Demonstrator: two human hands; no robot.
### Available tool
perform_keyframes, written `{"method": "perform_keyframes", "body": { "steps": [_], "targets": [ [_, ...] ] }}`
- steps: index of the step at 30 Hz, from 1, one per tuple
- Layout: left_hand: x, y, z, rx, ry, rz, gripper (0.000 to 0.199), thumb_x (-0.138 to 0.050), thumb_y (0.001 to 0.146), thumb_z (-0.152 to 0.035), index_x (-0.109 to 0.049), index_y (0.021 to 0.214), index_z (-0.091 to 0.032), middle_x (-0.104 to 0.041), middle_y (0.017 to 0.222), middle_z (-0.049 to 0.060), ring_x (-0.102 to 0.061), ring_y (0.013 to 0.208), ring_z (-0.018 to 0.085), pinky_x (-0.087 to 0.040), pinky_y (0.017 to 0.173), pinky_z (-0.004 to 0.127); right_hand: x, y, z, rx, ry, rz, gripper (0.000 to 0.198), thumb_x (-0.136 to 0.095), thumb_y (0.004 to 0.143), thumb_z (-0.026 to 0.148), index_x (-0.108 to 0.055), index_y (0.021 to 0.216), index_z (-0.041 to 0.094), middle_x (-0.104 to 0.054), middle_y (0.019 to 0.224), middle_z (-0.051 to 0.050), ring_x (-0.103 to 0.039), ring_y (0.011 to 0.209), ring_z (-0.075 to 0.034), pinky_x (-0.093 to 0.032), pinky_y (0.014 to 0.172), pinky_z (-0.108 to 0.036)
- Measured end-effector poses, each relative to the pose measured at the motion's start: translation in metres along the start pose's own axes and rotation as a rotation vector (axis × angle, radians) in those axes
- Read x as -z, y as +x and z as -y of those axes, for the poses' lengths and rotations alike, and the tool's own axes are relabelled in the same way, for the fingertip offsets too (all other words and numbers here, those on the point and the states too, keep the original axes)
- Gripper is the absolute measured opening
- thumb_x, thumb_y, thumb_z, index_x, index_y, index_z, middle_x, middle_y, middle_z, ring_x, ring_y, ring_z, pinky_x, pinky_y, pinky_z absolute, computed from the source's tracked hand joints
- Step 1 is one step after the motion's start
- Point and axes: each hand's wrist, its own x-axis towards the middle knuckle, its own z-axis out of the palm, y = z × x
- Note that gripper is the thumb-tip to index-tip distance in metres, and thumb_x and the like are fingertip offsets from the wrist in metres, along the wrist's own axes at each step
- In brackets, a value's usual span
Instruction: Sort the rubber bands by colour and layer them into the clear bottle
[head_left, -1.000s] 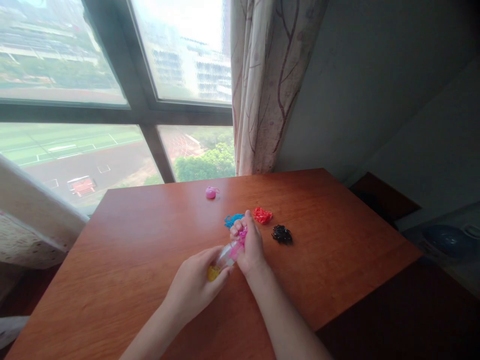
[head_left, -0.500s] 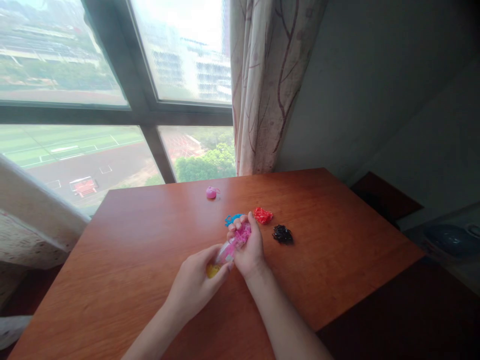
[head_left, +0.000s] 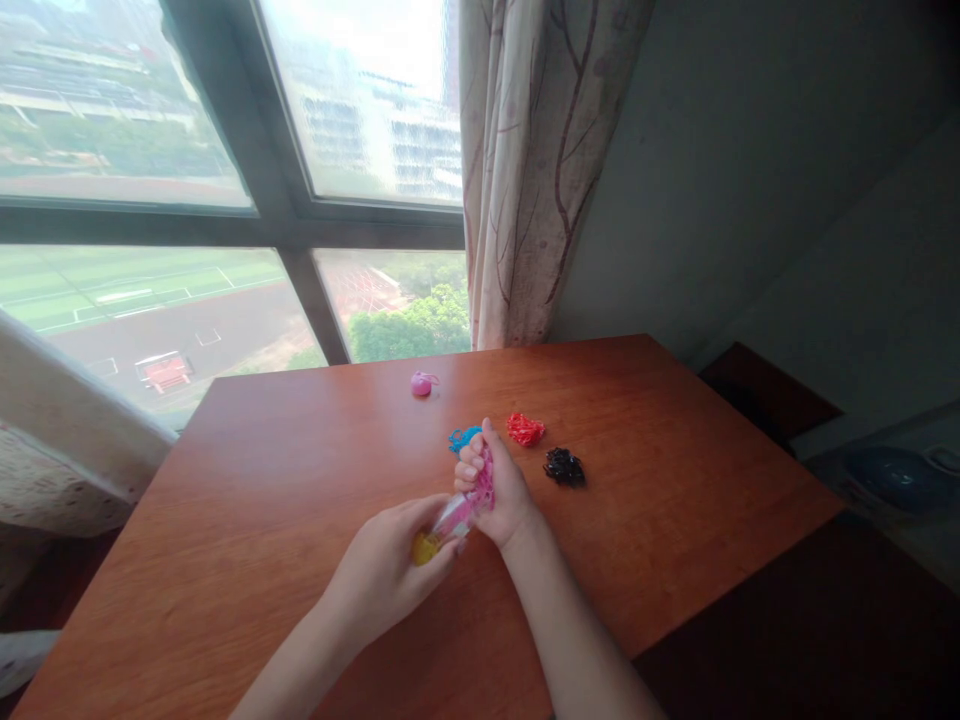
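Observation:
My left hand is wrapped round a clear container with yellow bands at its lower end and pink ones toward its mouth. Its upper end tilts toward my right hand, whose fingers are curled round a bunch of pink rubber bands. Part of the bunch is hidden in the palm. Just beyond the right hand lies a blue bundle of bands, partly covered by the fingers. To the right are a red bundle and a black bundle.
A pink rounded cap with a loop sits near the far edge of the brown wooden table. Behind the table are a window and a patterned curtain. A dark surface borders the table at the lower right.
My right hand's fingers have closed tighter round the pink rubber bands, and more of the container's clear upper part shows. The bundles on the table have stayed put.

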Motion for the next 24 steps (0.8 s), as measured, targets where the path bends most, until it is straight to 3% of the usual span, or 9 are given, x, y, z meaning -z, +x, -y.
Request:
{"method": "perform_keyframes", "body": {
  "steps": [11, 14, 19, 24],
  "targets": [
    [0.008, -0.003, 0.003, -0.039, -0.008, 0.084, 0.021, -0.055, 0.083, -0.024, -0.068, 0.099, -0.02, -0.072, 0.091, 0.0, -0.063, 0.08, 0.017, -0.043, 0.069, 0.021, 0.006, 0.0, 0.006, -0.183, -0.07, 0.068, 0.047, -0.076, 0.078, 0.051, -0.048, 0.061, 0.017, -0.041, 0.045, 0.01, -0.04, 0.039, -0.003, -0.025, 0.037, -0.011],
    [0.006, -0.002, 0.002, -0.025, -0.014, 0.057, 0.022, -0.056, 0.083, -0.025, -0.068, 0.1, -0.02, -0.073, 0.092, 0.001, -0.063, 0.08, 0.017, -0.043, 0.07, 0.022, 0.002, 0.0, 0.002, -0.079, -0.084, 0.01, 0.047, -0.077, 0.077, 0.051, -0.047, 0.062, 0.018, -0.041, 0.046, 0.01, -0.039, 0.039, -0.003, -0.024, 0.037, -0.011],
    [-0.003, 0.0, -0.002, 0.013, -0.005, -0.055, 0.021, -0.054, 0.085, -0.029, -0.068, 0.098, -0.019, -0.073, 0.089, 0.003, -0.063, 0.077, 0.018, -0.044, 0.07, 0.024, -0.007, -0.001, -0.007, 0.213, -0.034, -0.08, 0.048, -0.078, 0.076, 0.049, -0.043, 0.061, 0.019, -0.042, 0.049, 0.01, -0.041, 0.043, -0.005, -0.028, 0.039, -0.013],
    [-0.009, 0.001, -0.002, 0.051, 0.014, -0.156, 0.02, -0.055, 0.085, -0.032, -0.067, 0.095, -0.019, -0.073, 0.086, 0.003, -0.063, 0.077, 0.019, -0.044, 0.068, 0.024, -0.013, -0.003, -0.014, 0.302, -0.01, -0.068, 0.046, -0.074, 0.079, 0.048, -0.041, 0.061, 0.02, -0.044, 0.055, 0.008, -0.045, 0.051, -0.007, -0.035, 0.046, -0.017]
  ]
}}
